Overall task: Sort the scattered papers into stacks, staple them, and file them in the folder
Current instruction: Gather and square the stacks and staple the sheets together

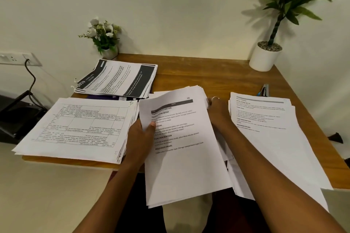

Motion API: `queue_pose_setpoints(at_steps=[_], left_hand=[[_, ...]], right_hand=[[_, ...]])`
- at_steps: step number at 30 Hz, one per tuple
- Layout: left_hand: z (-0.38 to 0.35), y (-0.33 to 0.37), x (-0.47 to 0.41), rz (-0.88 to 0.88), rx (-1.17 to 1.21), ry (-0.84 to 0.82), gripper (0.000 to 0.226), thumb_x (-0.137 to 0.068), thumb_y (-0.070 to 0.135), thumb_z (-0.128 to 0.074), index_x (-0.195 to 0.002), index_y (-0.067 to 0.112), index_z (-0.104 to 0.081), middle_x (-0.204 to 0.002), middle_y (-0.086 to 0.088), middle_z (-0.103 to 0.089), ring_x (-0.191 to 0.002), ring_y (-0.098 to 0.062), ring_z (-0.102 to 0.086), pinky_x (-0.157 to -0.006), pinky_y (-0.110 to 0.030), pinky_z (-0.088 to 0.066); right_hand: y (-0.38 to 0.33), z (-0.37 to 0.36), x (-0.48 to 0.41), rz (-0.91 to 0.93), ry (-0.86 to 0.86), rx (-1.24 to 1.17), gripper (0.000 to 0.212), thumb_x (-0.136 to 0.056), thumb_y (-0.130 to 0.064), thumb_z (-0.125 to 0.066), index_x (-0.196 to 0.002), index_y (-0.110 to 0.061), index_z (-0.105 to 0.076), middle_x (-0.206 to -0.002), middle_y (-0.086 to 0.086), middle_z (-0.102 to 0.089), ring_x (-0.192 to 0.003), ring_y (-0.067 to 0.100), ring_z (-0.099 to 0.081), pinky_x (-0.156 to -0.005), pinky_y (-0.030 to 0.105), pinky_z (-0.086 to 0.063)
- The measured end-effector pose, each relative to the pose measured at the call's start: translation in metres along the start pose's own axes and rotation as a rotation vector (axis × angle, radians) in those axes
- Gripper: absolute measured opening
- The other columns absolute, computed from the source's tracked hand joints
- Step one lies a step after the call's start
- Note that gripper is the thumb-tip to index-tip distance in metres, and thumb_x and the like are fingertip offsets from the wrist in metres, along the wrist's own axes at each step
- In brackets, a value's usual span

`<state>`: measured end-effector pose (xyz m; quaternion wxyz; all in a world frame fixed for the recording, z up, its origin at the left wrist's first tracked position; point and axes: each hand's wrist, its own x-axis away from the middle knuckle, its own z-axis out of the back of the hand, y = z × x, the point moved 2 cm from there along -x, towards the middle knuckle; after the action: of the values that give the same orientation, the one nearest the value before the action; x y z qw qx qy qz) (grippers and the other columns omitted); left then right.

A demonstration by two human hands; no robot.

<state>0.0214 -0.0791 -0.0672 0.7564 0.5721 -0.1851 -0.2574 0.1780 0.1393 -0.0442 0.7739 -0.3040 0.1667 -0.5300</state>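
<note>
Nearest me, the lower edge of the sheaf of printed sheets (181, 147) is hanging off the desk (208, 73) over my lap. My left hand (141, 136) is pinching its left edge, thumb pressing on the top page and fingers tucked beneath. My right hand (217, 108) is gripping the upper right edge, its fingers mostly hidden behind the paper.

I am judging this sheaf light and floppy, the unstapled pages slick on each other and ready to fan out, so opposite edges are the place to hold.

The stack of table-printed sheets (79, 126) is lying just beside my left wrist and the plainer stack (265, 123) beside my right forearm. What looks like the stapler (264, 91) is waiting beyond that stack. The dark-bannered stack (117, 79) is sitting on what seems a purple folder (106, 98), so it is blocking the filing. The flower pot (106, 39) and the potted plant (269, 53) are standing well apart at the back.
</note>
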Motion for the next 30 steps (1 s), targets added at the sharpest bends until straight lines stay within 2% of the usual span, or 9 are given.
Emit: queue_pose_setpoints(at_steps=[3, 6, 9, 11, 15, 19, 22, 27, 30], left_hand=[[0.000, 0.000, -0.001, 0.008, -0.025, 0.006, 0.023, -0.102, 0.026, -0.059, -0.122, 0.018, -0.065, -0.107, 0.001, -0.070, -0.093, -0.020, -0.070, -0.073, -0.034, -0.058], [-0.002, 0.001, -0.002, 0.024, -0.056, 0.012, 0.025, -0.102, 0.026, -0.060, -0.126, 0.021, -0.061, -0.114, 0.000, -0.068, -0.098, -0.024, -0.069, -0.080, -0.044, -0.061], [-0.004, -0.004, -0.004, -0.005, -0.093, 0.017, 0.042, -0.101, 0.025, -0.061, -0.141, 0.024, -0.051, -0.133, -0.001, -0.062, -0.114, -0.026, -0.064, -0.093, -0.049, -0.058], [-0.004, -0.004, -0.005, -0.037, -0.130, 0.039, 0.059, -0.100, 0.024, -0.062, -0.153, 0.026, -0.036, -0.149, -0.001, -0.050, -0.131, -0.024, -0.054, -0.106, -0.049, -0.049], [-0.004, -0.005, -0.007, -0.082, -0.187, 0.021, 0.076, -0.100, 0.022, -0.062, -0.161, 0.028, -0.018, -0.161, 0.000, -0.034, -0.143, -0.023, -0.040, -0.115, -0.050, -0.040], [-0.004, -0.007, -0.007, -0.083, -0.186, 0.011, 0.074, -0.094, 0.038, -0.057, -0.159, 0.033, -0.022, -0.157, 0.001, -0.041, -0.138, -0.026, -0.048, -0.109, -0.056, -0.047], [-0.005, -0.006, -0.007, -0.080, -0.191, 0.012, 0.071, -0.097, 0.034, -0.059, -0.159, 0.033, -0.023, -0.156, 0.001, -0.042, -0.137, -0.026, -0.048, -0.109, -0.056, -0.046], [-0.005, -0.011, -0.009, -0.081, -0.216, 0.021, 0.073, -0.098, 0.033, -0.061, -0.159, 0.035, -0.020, -0.158, 0.002, -0.039, -0.139, -0.027, -0.047, -0.109, -0.057, -0.047], [-0.006, -0.012, -0.010, -0.078, -0.214, 0.019, 0.074, -0.099, 0.032, -0.061, -0.159, 0.036, -0.019, -0.159, 0.002, -0.038, -0.139, -0.027, -0.047, -0.108, -0.057, -0.047]], right_hand=[[-0.004, 0.006, 0.001, -0.091, -0.045, -0.315, 0.054, -0.087, -0.048, -0.074, -0.128, -0.015, -0.064, -0.121, -0.001, -0.070, -0.107, 0.023, -0.068, -0.083, 0.033, -0.054], [-0.008, 0.018, 0.001, -0.196, -0.160, -0.478, 0.050, -0.095, -0.059, -0.058, -0.123, -0.018, -0.061, -0.110, -0.008, -0.066, -0.103, 0.018, -0.064, -0.084, 0.031, -0.050], [-0.004, 0.019, 0.003, -0.269, -0.347, -0.618, 0.062, -0.092, -0.071, -0.051, -0.132, -0.026, -0.059, -0.138, -0.004, -0.059, -0.124, 0.024, -0.057, -0.108, 0.046, -0.043], [-0.001, 0.017, 0.005, -0.244, -0.386, -0.693, 0.051, -0.096, -0.061, -0.054, -0.126, -0.023, -0.067, -0.130, 0.003, -0.068, -0.118, 0.025, -0.064, -0.107, 0.046, -0.047], [-0.004, 0.029, 0.016, -0.144, -0.379, -0.676, 0.034, -0.100, -0.040, -0.060, -0.112, -0.011, -0.073, -0.104, 0.006, -0.078, -0.103, 0.028, -0.072, -0.093, 0.039, -0.054], [-0.008, 0.030, 0.014, -0.078, -0.384, -0.644, 0.039, -0.094, -0.043, -0.068, -0.118, -0.013, -0.072, -0.105, 0.000, -0.078, -0.107, 0.021, -0.071, -0.099, 0.038, -0.053], [-0.013, 0.027, 0.013, -0.061, -0.328, -0.609, 0.033, -0.092, -0.043, -0.071, -0.103, -0.013, -0.077, -0.097, 0.003, -0.079, -0.102, 0.026, -0.073, -0.099, 0.046, -0.055], [-0.020, 0.019, 0.013, -0.027, -0.248, -0.587, 0.032, -0.081, -0.048, -0.080, -0.102, -0.023, -0.079, -0.094, -0.006, -0.079, -0.092, 0.015, -0.075, -0.091, 0.038, -0.058], [-0.025, 0.021, 0.016, -0.005, -0.163, -0.521, 0.035, -0.082, -0.053, -0.075, -0.092, -0.020, -0.080, -0.084, -0.006, -0.078, -0.079, 0.010, -0.073, -0.075, 0.029, -0.053]])
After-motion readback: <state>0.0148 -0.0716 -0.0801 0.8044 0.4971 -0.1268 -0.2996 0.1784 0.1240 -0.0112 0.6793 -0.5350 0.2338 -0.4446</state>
